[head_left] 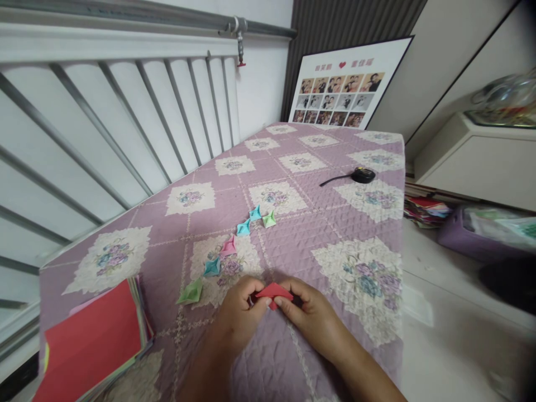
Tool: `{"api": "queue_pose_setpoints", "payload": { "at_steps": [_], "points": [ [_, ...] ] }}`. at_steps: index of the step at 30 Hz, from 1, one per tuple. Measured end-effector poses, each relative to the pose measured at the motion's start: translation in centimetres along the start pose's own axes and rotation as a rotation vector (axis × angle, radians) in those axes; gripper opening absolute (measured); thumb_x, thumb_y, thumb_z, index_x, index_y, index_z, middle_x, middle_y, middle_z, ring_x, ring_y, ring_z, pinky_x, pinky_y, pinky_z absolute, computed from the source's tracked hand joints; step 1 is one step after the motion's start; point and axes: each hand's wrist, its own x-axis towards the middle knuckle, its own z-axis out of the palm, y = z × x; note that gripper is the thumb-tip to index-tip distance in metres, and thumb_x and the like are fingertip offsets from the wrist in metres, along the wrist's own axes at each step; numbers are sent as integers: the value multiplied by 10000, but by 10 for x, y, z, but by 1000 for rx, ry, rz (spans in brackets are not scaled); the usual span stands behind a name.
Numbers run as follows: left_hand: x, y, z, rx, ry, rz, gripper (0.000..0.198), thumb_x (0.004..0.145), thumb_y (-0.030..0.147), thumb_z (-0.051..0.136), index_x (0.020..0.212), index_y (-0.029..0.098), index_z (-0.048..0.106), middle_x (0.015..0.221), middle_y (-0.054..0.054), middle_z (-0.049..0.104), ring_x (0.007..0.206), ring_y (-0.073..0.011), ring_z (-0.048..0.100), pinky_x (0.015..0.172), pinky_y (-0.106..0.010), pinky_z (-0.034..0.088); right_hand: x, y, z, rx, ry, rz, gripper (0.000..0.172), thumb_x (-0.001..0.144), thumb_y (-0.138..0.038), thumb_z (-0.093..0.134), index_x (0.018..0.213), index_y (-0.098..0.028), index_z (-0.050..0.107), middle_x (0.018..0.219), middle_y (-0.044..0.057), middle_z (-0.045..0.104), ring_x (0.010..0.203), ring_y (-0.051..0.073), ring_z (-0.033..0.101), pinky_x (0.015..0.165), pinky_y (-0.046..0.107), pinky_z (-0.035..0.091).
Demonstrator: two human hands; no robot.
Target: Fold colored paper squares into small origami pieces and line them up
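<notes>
A small folded red paper piece [273, 292] is pinched between both my hands just above the purple quilted cover [335, 229]. My left hand [240, 316] grips its left end with curled fingers. On the paper's right end my right hand [309, 312] is closed, thumb on top. Several finished folded paper shapes lie in a row beyond my hands: a green one [191, 291], a blue one [212, 266], a pink one [229, 246], two more blue ones [243, 226] and a light green one [269, 219].
A stack of coloured paper sheets, red on top [90, 340], lies at the near left. A black tape measure [362, 175] rests far right on the cover. White metal railing [125, 123] runs along the left. A photo board [343, 84] leans at the back. The cover's right edge drops to the floor.
</notes>
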Motion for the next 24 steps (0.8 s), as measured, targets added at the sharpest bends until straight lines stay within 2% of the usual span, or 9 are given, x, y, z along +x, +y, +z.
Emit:
{"api": "queue_pose_setpoints", "payload": {
  "at_steps": [3, 8, 13, 19, 24],
  "points": [
    [1, -1, 1, 50, 18, 66, 79, 783, 156, 536, 714, 183, 561, 712, 28, 524, 660, -113, 467, 621, -232, 350, 0, 0, 0, -126, 31, -71, 95, 835, -221, 538, 804, -213, 628, 749, -1, 599, 734, 155, 551, 670, 268, 417],
    [0, 1, 4, 158, 64, 221, 116, 788, 91, 514, 759, 193, 562, 795, 4, 555, 782, -140, 519, 718, -253, 392, 0, 2, 2, -404, 139, -279, 100, 830, -147, 536, 757, -203, 574, 741, 11, 580, 749, 167, 528, 713, 303, 388],
    [-2, 4, 8, 339, 87, 264, 231, 763, 21, 444, 798, 211, 571, 875, -23, 572, 872, -172, 532, 792, -299, 406, 0, 5, 6, -586, 207, -419, 84, 858, -142, 537, 813, -194, 585, 769, 16, 596, 768, 179, 498, 753, 330, 359],
    [-3, 2, 13, 479, 57, 202, 271, 718, -20, 437, 792, 213, 554, 910, -22, 558, 904, -186, 504, 825, -323, 398, 1, 8, 7, -697, 177, -408, 104, 882, -165, 543, 802, -188, 607, 826, 32, 616, 806, 185, 496, 812, 353, 344],
    [0, -3, 13, 537, -56, 161, 223, 733, 4, 464, 761, 206, 554, 885, -20, 552, 888, -190, 498, 800, -323, 388, -1, 15, 9, -739, 116, -365, 130, 877, -199, 567, 753, -203, 609, 767, 17, 591, 765, 175, 493, 823, 357, 336]
  ]
}}
